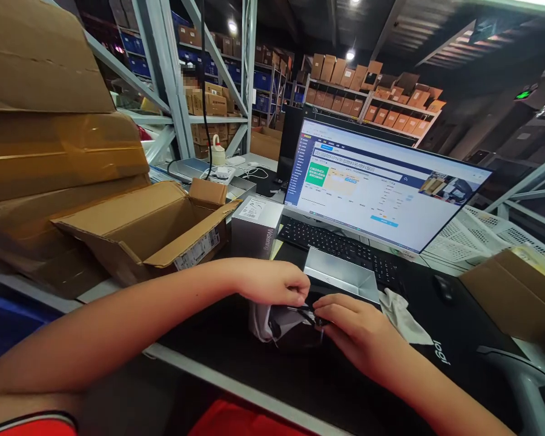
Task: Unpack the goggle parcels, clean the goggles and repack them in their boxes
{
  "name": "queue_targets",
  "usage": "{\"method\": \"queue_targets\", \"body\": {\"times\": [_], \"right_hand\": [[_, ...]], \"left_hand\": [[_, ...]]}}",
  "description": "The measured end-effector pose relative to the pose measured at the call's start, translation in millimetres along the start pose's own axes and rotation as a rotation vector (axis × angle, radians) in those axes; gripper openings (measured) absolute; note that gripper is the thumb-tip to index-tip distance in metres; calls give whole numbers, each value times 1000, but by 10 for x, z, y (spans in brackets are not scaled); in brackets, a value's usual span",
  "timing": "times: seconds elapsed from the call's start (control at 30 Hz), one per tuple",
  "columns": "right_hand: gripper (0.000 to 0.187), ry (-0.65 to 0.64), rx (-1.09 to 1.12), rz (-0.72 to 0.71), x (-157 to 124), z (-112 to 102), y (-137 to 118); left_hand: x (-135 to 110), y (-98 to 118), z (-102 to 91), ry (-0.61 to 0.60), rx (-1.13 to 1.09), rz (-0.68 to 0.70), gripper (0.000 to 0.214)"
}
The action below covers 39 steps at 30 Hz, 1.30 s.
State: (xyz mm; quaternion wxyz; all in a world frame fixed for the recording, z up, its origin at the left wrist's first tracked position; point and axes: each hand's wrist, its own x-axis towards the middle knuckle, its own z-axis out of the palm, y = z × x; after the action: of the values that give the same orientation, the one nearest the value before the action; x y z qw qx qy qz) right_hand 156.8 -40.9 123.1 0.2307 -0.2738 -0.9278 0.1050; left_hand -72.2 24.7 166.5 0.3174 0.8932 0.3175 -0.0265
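Note:
My left hand (pixel 277 283) is closed in a pinch over a dark, thin-framed item (pixel 305 313), whose kind I cannot make out. From the other side, the fingers of my right hand (pixel 349 318) close on the item's right end. A pale grey pouch-like wrap (pixel 260 321) hangs below my left hand, partly around the dark item. Just behind the hands lies an open silver-grey box tray (pixel 343 275). A crumpled light grey cloth (pixel 404 316) rests beside my right wrist. The fingertips hide much of what they grip.
A grey box with a label (pixel 254 227) stands behind my left hand, next to an open cardboard carton (pixel 163 224). Keyboard (pixel 340 245), monitor (pixel 372 188) and mouse (pixel 443 287) sit beyond. At right are a scanner (pixel 518 369) and another carton (pixel 513 293).

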Motion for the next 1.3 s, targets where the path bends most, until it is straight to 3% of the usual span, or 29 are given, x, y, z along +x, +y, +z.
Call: {"method": "queue_targets", "body": {"times": [0.1, 0.17, 0.27, 0.3, 0.33, 0.43, 0.5, 0.7, 0.87, 0.97, 1.1, 1.3], "right_hand": [[14, 21, 71, 119, 40, 49, 6], [11, 97, 105, 211, 39, 89, 31], [6, 195, 158, 320, 17, 162, 78], [5, 212, 179, 348, 11, 192, 88], [4, 227, 200, 372, 7, 225, 91], [9, 265, 268, 416, 25, 333, 44], [14, 303, 298, 397, 58, 404, -37], [8, 324, 339, 303, 96, 578, -287], [12, 367, 307, 265, 25, 686, -344], [12, 394, 272, 231, 2, 731, -367], [13, 417, 116, 195, 2, 732, -352], [14, 471, -172, 104, 26, 711, -316]], "left_hand": [[-115, -62, 181, 212, -50, -103, 18], [-270, -75, 450, 518, -65, -170, 25], [-506, -72, 1040, 1178, -83, -192, 26], [-553, -68, 1251, 1313, -60, -216, 27], [-575, -61, 1448, 1363, -43, -227, 28], [-489, -16, 1864, 1300, 31, -255, 27], [-361, 20, 1959, 1280, 79, -302, 29], [-165, 43, 1853, 1266, -24, -555, 37], [-205, 11, 1829, 1208, -212, -648, 44], [-218, -25, 1840, 1218, -178, -692, 42], [-259, -63, 1951, 1246, -157, -604, 41], [-327, -115, 2147, 1401, -164, -295, 36]]}}
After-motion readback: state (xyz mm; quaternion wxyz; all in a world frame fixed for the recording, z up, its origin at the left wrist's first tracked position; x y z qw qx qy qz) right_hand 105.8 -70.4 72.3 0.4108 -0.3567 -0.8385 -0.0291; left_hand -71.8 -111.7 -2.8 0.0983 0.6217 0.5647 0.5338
